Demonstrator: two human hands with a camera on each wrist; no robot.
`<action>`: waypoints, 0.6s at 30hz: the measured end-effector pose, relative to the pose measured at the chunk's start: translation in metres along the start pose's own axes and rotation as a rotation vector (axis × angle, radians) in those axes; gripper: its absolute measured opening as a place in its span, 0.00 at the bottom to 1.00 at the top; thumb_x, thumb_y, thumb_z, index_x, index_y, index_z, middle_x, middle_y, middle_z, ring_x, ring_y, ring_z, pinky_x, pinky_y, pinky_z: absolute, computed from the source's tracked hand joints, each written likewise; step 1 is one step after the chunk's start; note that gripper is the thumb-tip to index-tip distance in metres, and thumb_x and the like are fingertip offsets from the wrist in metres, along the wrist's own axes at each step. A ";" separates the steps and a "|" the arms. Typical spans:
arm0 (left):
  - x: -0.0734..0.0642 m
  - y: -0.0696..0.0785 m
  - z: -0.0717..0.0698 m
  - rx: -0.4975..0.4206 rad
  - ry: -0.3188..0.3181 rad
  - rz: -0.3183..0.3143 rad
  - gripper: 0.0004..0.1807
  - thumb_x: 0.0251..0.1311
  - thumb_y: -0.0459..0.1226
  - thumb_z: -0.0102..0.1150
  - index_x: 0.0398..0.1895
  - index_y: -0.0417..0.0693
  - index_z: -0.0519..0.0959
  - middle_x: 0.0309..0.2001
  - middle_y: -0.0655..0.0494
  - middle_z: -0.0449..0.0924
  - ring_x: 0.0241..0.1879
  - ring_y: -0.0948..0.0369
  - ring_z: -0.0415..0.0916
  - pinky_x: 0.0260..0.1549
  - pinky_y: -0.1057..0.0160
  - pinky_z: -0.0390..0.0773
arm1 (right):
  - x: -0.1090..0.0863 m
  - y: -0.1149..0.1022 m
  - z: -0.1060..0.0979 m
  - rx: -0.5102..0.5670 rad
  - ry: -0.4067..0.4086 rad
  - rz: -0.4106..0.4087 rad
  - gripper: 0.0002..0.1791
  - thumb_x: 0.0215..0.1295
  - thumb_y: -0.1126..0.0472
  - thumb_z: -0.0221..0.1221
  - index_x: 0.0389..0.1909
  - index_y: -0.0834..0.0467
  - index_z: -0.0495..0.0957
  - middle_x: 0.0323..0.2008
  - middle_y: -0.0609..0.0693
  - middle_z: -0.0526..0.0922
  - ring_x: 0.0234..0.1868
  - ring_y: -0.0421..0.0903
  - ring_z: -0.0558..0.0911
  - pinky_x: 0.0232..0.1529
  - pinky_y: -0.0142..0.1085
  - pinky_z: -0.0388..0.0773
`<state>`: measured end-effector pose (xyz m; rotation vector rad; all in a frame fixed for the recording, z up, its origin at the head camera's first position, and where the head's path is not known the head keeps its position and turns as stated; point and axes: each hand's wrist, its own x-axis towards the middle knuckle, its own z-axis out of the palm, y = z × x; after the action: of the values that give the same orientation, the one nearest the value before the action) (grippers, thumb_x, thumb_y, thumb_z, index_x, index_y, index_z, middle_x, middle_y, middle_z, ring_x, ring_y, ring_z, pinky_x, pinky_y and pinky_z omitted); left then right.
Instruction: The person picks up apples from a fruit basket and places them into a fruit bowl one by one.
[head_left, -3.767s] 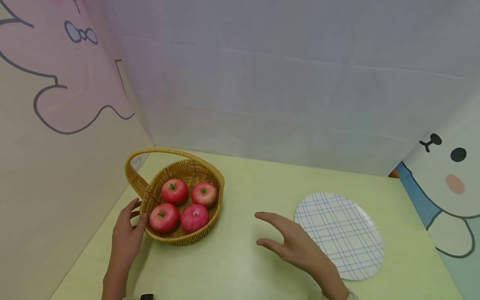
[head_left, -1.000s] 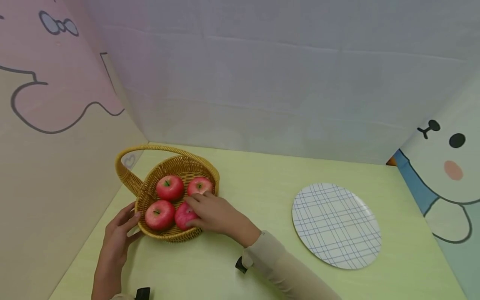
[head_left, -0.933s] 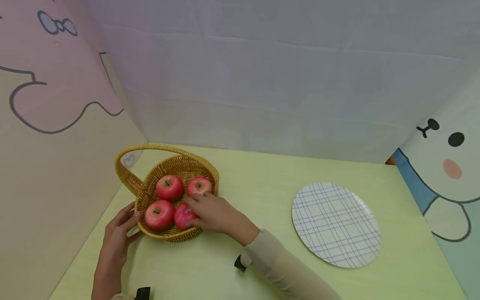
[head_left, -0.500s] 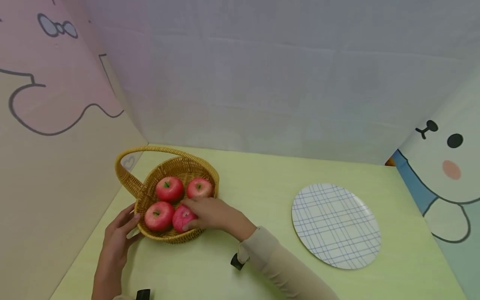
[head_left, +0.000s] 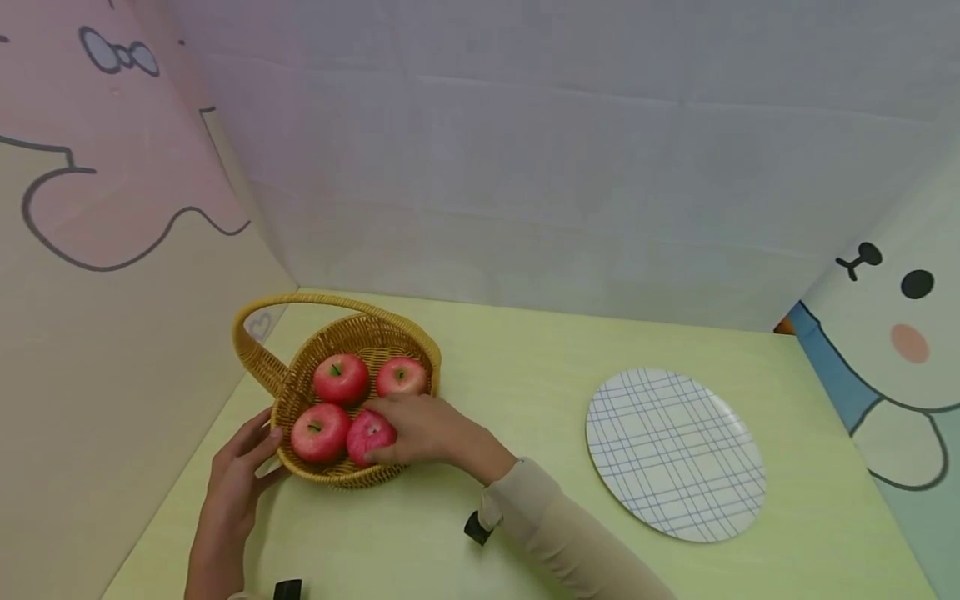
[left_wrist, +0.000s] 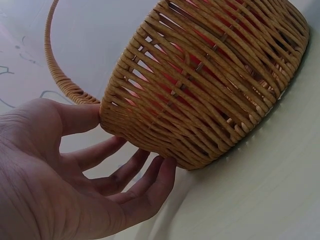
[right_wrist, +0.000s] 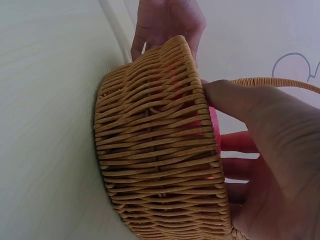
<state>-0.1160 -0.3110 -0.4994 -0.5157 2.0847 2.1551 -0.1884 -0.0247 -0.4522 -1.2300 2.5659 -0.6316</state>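
A tan wicker basket point(head_left: 341, 479) with a tall arched handle stands at the left of the table and holds several red apples point(head_left: 320, 432). My left hand point(head_left: 232, 479) holds the basket's left side, its thumb at the rim and its curved fingers against the wall, as the left wrist view shows. Inside the basket, my right hand point(head_left: 427, 432) curls its thumb and fingers round the deep pink, streaked apple point(head_left: 370, 437) at the front right. The fingertips on the apple's far side are partly hidden. Three other apples lie untouched around it, one partly behind the hand.
A white plate point(head_left: 675, 454) with blue crossing lines lies on the pale yellow table point(head_left: 517, 350) at the right. Pale walls with cartoon prints enclose the table's left, back and right sides. The basket handle point(head_left: 251, 346) leans toward the left wall.
My right hand has come from beside the plate into the basket, and its fingers have closed lower round the streaked apple. The left hand stays at the basket's side.
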 end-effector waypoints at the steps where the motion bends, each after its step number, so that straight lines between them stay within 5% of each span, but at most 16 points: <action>1: 0.000 0.000 0.000 -0.002 0.000 0.000 0.35 0.77 0.44 0.56 0.83 0.50 0.58 0.51 0.81 0.76 0.47 0.77 0.79 0.41 0.67 0.84 | 0.000 0.000 0.001 0.001 0.006 -0.003 0.28 0.69 0.42 0.64 0.65 0.48 0.76 0.53 0.38 0.84 0.50 0.33 0.82 0.48 0.26 0.78; 11: 0.000 0.001 0.000 -0.007 -0.008 0.026 0.37 0.77 0.44 0.57 0.83 0.49 0.57 0.51 0.80 0.77 0.48 0.77 0.79 0.41 0.68 0.84 | -0.010 -0.007 -0.012 0.071 0.074 0.034 0.40 0.68 0.39 0.63 0.76 0.52 0.68 0.68 0.45 0.78 0.67 0.42 0.77 0.58 0.33 0.81; 18: 0.000 0.000 0.001 -0.004 0.000 -0.001 0.37 0.77 0.45 0.57 0.83 0.50 0.57 0.51 0.81 0.76 0.47 0.77 0.79 0.41 0.68 0.84 | -0.021 -0.010 -0.023 0.098 0.099 0.025 0.42 0.69 0.38 0.63 0.78 0.52 0.65 0.71 0.45 0.76 0.70 0.44 0.75 0.60 0.36 0.80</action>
<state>-0.1157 -0.3102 -0.4995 -0.5171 2.0799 2.1598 -0.1772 -0.0079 -0.4271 -1.1606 2.5915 -0.8217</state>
